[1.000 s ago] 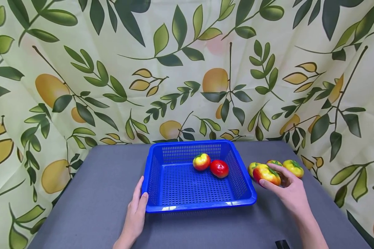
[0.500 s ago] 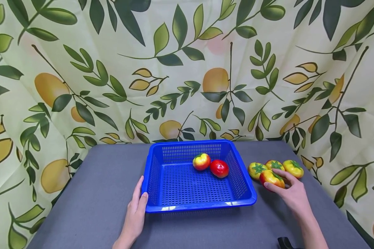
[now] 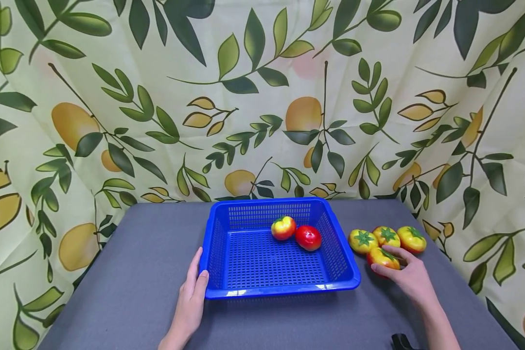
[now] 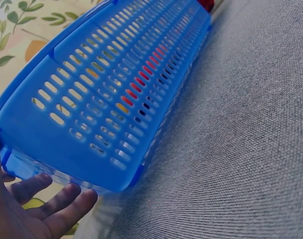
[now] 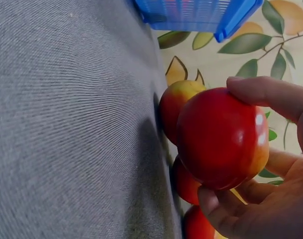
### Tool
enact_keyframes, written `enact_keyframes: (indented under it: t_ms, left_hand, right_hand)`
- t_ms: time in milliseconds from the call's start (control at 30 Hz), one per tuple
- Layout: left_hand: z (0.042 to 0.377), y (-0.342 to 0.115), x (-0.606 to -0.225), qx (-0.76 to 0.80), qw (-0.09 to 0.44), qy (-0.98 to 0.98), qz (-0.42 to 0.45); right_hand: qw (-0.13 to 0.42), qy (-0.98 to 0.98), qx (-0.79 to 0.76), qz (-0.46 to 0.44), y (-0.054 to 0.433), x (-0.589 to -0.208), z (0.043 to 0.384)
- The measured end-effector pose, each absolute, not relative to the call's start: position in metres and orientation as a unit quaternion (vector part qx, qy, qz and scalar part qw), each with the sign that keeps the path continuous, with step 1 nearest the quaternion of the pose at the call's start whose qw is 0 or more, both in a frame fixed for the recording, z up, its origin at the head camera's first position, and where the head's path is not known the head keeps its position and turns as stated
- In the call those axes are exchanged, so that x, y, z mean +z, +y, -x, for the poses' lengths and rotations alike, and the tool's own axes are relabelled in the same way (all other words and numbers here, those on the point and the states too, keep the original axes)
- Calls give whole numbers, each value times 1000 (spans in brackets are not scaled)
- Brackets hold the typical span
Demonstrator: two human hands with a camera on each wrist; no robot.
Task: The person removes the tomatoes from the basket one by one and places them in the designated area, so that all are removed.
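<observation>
1. Pinching a fruit [image 3: 382, 258] between thumb and fingers of the right hand [image 3: 409, 273].
2. Held out at the fingertips, ahead of the palm, red side facing the wrist.
3. Placed right of the basket [image 3: 284, 291], just in front of three other fruits [image 3: 362, 241].
4. Touching the basket's left side with the left hand [image 3: 190, 304], fingers loosely extended.

I am remotely watching the basket [image 3: 280, 291] gleaming in smooth plastic | the fruit [image 5: 221, 139] is shining, glossy and smooth | the table covering [image 4: 241, 124] is showing matt, rough-woven cloth | the backdrop [image 3: 262, 99] is looking like creased, matt fabric
</observation>
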State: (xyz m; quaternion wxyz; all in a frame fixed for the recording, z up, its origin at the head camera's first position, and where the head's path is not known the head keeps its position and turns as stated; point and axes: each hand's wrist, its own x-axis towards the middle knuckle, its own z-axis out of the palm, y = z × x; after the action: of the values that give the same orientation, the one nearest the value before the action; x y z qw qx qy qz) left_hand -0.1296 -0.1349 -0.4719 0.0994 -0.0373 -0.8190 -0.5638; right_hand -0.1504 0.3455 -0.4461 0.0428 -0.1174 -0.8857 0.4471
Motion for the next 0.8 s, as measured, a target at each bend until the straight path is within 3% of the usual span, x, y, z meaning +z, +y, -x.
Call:
enact_keyframes:
  t_ms: [367, 800]
  left_hand:
    - [130, -135, -472, -566, 95, -818, 37]
    - [130, -135, -472, -566, 97, -818, 39]
  right_hand:
    - [-15, -898, 423, 118, 352, -449, 154]
    - [-41, -889, 443, 112, 359, -448, 153]
